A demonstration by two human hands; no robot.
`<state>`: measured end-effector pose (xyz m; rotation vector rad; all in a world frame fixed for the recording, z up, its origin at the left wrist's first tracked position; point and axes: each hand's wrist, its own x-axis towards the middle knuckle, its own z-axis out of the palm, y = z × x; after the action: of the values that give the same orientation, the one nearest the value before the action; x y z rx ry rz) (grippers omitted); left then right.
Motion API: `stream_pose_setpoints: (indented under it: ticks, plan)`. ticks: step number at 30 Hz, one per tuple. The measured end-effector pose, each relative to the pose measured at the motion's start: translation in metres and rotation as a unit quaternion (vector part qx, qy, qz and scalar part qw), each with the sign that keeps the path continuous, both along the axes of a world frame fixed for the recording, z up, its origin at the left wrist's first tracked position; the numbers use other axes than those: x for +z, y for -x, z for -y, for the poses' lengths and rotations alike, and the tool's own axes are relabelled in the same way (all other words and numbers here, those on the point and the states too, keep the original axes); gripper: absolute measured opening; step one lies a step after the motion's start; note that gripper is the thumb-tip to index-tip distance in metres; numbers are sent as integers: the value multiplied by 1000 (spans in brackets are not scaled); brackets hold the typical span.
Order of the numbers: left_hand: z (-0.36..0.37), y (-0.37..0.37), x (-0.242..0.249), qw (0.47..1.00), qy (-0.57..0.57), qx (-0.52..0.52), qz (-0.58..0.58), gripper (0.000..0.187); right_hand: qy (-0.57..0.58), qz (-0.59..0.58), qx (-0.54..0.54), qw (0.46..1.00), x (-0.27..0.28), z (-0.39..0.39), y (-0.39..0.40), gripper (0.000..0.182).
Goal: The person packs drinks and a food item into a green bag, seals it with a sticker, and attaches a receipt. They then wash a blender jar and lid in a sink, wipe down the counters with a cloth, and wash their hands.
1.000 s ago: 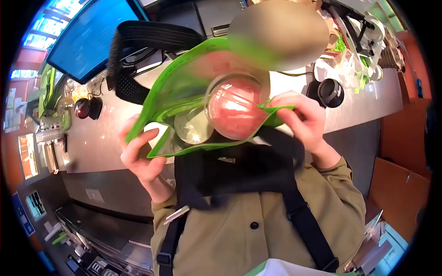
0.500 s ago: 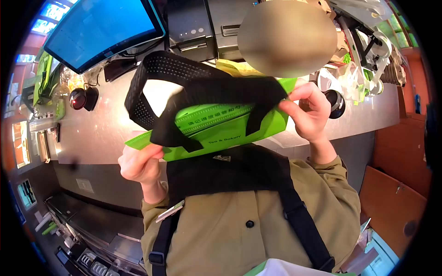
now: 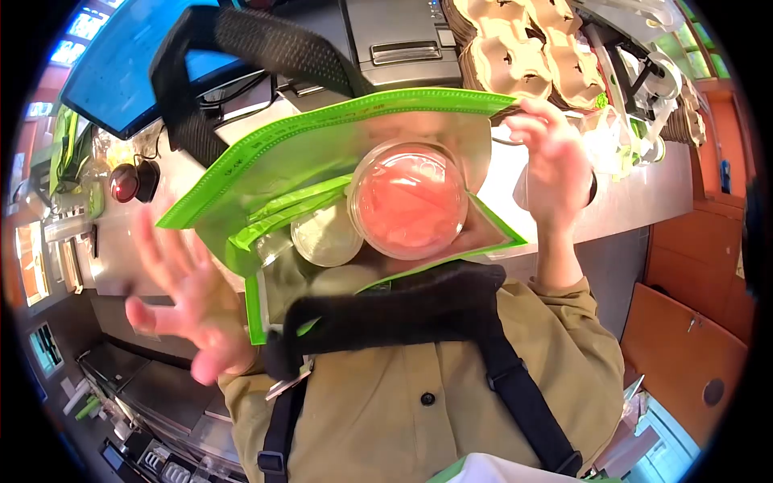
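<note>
A green insulated bag [image 3: 475, 101] with a silvery lining stands wide open on the counter, in front of my chest. Inside it a large round tub or cup [image 3: 409, 201] with a clear top shows pink-red contents. Beside that is a smaller pale-lidded cup [image 3: 326, 233], next to a folded green piece [image 3: 298, 201]. One black strap handle [image 3: 282, 48] rises at the far side; the other [image 3: 386, 318] lies toward my chest. My left hand [image 3: 189, 298] is spread in the air left of the bag, holding nothing. My right hand [image 3: 555, 165], slightly blurred, is beside the bag's right corner, fingers apart.
A monitor [image 3: 121, 72] stands at the back left, with a printer-like machine [image 3: 403, 48] behind the bag. Stacked cardboard cup carriers [image 3: 515, 60] are at the back right. A small red-fronted device [image 3: 125, 183] sits on the counter [image 3: 644, 193] at left.
Both hands were pinching the closed bag's top corners. Now the bag gapes open, its contents show, its handles have parted, and my left hand has let go, moving left and down.
</note>
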<state>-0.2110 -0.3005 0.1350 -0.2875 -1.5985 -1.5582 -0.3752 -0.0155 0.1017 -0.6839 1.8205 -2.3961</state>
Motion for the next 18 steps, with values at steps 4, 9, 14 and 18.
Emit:
stream_pose_setpoints:
  ticks: [4, 9, 14, 18]
  plan:
    - [-3, 4, 29, 974, 148, 121, 122, 47, -432, -140, -64, 889, -49, 25, 18, 30]
    - [10, 1, 62, 875, 339, 61, 340, 23, -541, -183, -32, 820, -106, 43, 14, 25]
    - [23, -13, 65, 858, 341, -12, 384, 32, -571, -230, -17, 788, -108, 44, 18, 23]
    - [28, -22, 63, 863, 330, 12, 382, 41, -562, -287, -41, 774, -84, 30, 22, 22]
